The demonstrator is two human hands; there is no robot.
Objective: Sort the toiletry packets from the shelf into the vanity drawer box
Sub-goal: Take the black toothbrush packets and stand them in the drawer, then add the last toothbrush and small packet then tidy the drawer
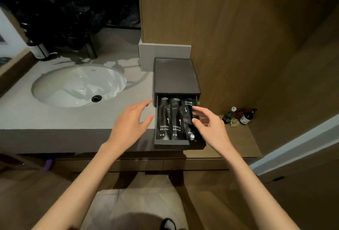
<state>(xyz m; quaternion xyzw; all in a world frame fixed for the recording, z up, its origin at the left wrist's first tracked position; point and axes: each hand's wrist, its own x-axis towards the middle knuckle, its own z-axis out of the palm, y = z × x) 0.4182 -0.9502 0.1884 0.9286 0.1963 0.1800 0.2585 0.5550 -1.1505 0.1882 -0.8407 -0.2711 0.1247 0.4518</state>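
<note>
A dark grey vanity drawer box [175,75] stands on the counter's right end, and its drawer [171,142] is pulled out toward me. Three black toothbrush packets lie side by side in the drawer: the left packet [163,119], the middle packet [176,117], and the right packet [187,112], turned the other way round. My right hand [209,127] hovers over the drawer's right side, fingertips touching the right packet without gripping it. My left hand [130,123] floats spread open over the counter just left of the drawer, holding nothing.
A white oval sink [77,84] is set in the grey counter [55,117] to the left. A low wooden shelf [238,138] to the right carries a green bottle [228,115] and a dark pump bottle [246,117]. A wood panel wall rises behind the box.
</note>
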